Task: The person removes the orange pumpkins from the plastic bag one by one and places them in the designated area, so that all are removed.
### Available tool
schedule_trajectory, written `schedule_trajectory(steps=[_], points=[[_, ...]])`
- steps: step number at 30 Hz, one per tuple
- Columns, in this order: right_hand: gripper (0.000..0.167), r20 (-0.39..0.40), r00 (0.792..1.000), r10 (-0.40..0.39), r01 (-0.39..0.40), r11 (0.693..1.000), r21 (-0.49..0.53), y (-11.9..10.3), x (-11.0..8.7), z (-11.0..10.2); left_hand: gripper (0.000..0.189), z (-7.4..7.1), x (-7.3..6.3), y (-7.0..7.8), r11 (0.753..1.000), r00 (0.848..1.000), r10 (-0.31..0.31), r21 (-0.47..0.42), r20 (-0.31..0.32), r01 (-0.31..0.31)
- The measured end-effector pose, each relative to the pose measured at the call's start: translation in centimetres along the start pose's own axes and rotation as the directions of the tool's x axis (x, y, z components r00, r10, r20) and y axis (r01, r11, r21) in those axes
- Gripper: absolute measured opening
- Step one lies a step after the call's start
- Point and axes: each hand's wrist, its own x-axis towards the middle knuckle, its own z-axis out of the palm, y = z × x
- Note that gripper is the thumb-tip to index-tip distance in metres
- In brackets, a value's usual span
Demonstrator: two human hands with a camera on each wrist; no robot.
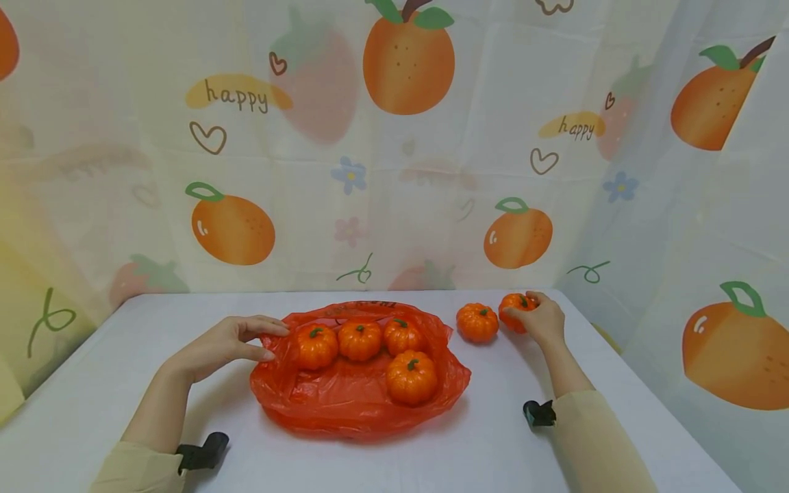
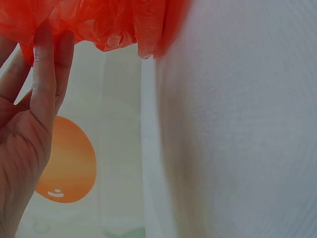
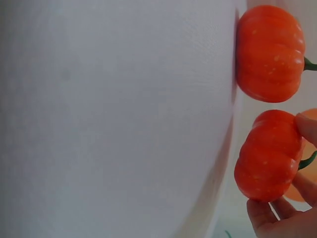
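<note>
A red plastic bag (image 1: 345,418) lies spread with its mouth up and several small orange pumpkins (image 1: 359,340) inside. At the bag's left rim, my left hand (image 1: 216,346) touches the plastic with thumb and fingertips apart. The left wrist view shows its fingers (image 2: 43,74) fairly straight against the red film. To the right of the bag, my right hand (image 1: 545,318) grips another small pumpkin (image 3: 267,156) between thumb and fingers, its green stem sideways in the right wrist view. Beside it, a similar pumpkin (image 1: 477,323) rests on the table.
The white table (image 1: 468,445) ends at a curtain (image 1: 419,150) printed with oranges, strawberries and the word happy. The curtain also runs along the right side. Black wrist cameras (image 1: 206,452) sit on both forearms near the light sleeves.
</note>
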Motion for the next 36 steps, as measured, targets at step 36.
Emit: schedule_trajectory(steps=[36], points=[[0.074, 0.095, 0.995, 0.017, -0.008, 0.996, -0.091, 0.23, 0.02, 0.37, 0.041, -0.04, -0.13, 0.18, 1.0, 1.0, 0.006, 0.006, 0.001, -0.006]])
